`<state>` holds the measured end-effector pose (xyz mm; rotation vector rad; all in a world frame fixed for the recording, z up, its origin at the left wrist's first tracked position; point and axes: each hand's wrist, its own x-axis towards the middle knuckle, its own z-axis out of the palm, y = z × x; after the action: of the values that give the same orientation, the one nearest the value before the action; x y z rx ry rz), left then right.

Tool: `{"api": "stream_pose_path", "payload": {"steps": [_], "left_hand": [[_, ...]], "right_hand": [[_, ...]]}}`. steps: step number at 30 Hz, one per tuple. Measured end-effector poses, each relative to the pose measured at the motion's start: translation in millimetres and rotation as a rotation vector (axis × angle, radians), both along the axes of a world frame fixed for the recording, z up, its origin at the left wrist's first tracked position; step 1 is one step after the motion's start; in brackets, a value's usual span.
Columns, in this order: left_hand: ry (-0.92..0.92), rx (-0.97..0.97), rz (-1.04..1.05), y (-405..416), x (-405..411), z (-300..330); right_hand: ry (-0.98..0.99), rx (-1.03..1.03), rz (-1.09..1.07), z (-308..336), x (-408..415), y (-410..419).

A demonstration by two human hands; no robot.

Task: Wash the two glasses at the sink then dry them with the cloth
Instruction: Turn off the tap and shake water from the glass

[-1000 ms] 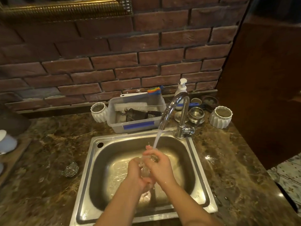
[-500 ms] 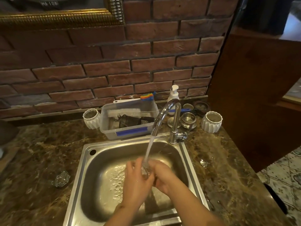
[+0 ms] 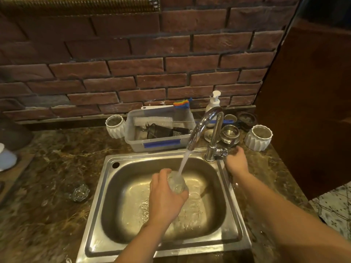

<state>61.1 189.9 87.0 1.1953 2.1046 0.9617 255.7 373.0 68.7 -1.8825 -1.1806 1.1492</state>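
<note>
A person's left hand (image 3: 167,194) grasps a clear glass (image 3: 177,184) over the steel sink (image 3: 106,188), where the stream from the chrome tap (image 3: 206,128) runs into it, while the right hand (image 3: 236,160), fingers curled, reaches the tap's handle at 3 o'clock. The second glass (image 3: 78,192) stands on the marble worktop (image 3: 47,171) at 9 o'clock of the sink; at 12 o'clock a plastic tub (image 3: 161,130) holds a bottle brush (image 3: 152,121), flanked by two white ribbed pots (image 3: 258,137) and a soap pump (image 3: 214,102).
</note>
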Motion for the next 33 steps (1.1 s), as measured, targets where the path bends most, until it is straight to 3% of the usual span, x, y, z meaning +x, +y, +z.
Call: {"api": "stream_pose_path", "payload": {"steps": [10,14,20,24,27,31,33], "left_hand": [[0.126,-0.05,-0.138,8.4,0.0,-1.1],[0.108,-0.077,-0.102,12.9,0.2,-1.2],[0.115,-0.09,-0.131,12.4,-1.0,-4.7],[-0.163,-0.15,-0.001,7.8,-7.4,-8.2],[-0.259,-0.143,0.037,-3.3,-8.9,-15.2],[-0.13,-0.084,0.034,-23.5,-12.8,-24.9],[-0.112,-0.081,0.039,-31.8,-17.1,-26.8]], "right_hand": [[0.04,0.017,0.023,3.8,-5.5,29.9],[0.041,0.034,0.016,0.9,-5.9,29.3],[-0.08,0.078,0.182,6.5,-9.3,16.7],[-0.113,0.074,0.232,-9.4,-15.8,-14.5],[-0.231,0.089,0.432,-44.0,-33.0,-84.6],[-0.404,0.096,0.782,-81.3,-42.7,-184.6],[-0.555,0.12,0.847,-86.8,-42.0,-200.4]]}}
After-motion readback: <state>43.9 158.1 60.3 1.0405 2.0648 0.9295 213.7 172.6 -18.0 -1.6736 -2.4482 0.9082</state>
